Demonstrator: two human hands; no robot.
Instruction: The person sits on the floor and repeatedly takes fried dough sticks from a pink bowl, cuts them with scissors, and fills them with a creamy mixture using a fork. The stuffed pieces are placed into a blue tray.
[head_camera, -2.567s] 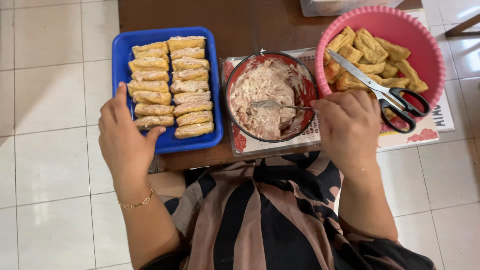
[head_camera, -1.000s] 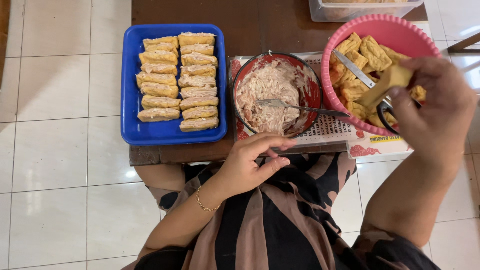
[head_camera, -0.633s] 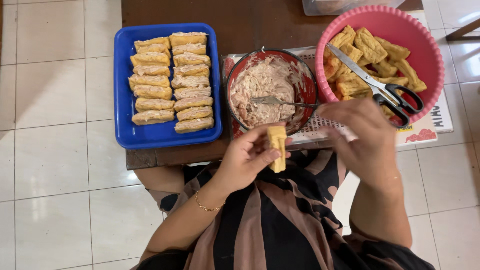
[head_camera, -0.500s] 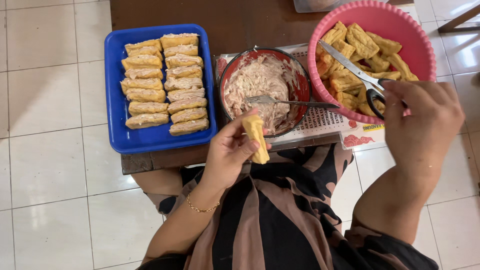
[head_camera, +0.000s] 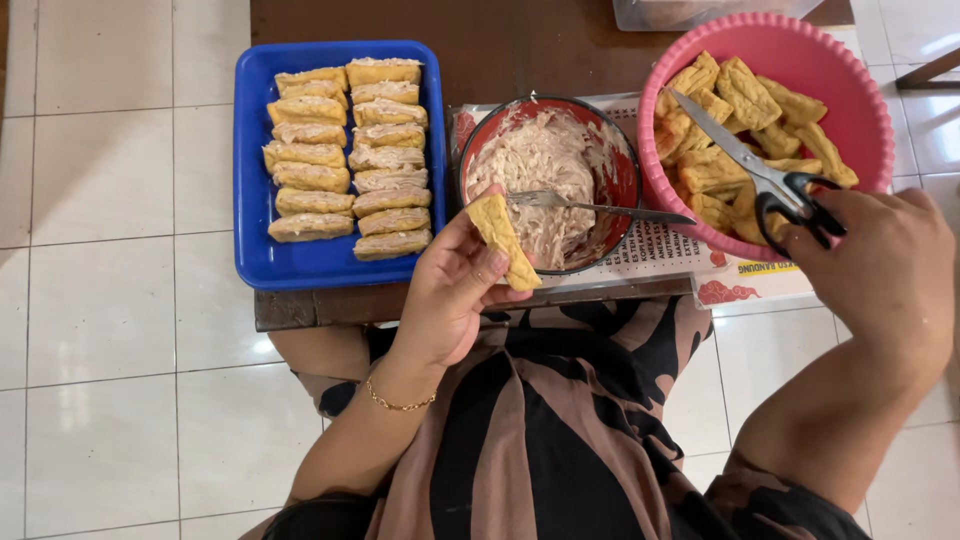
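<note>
My left hand (head_camera: 455, 285) holds one piece of fried tofu (head_camera: 505, 240) upright in front of the red bowl (head_camera: 625, 170) of pale filling. A spoon (head_camera: 600, 207) lies in that bowl with its handle pointing right. My right hand (head_camera: 885, 270) rests at the black handles of the scissors (head_camera: 770, 180), which lie across the fried tofu pieces in the pink bowl (head_camera: 860, 100). Whether the fingers grip the handles is hard to tell.
A blue tray (head_camera: 250, 200) on the left holds two rows of stuffed tofu pieces (head_camera: 345, 155). Everything stands on a low brown table (head_camera: 540, 45) over a white tiled floor (head_camera: 110, 300). Printed paper (head_camera: 740, 285) lies under the bowls. A clear container (head_camera: 700, 10) sits at the far edge.
My right hand took a tofu piece from the pink bowl and passed it to my left hand. The right hand then moved back right to the scissors' handles.
</note>
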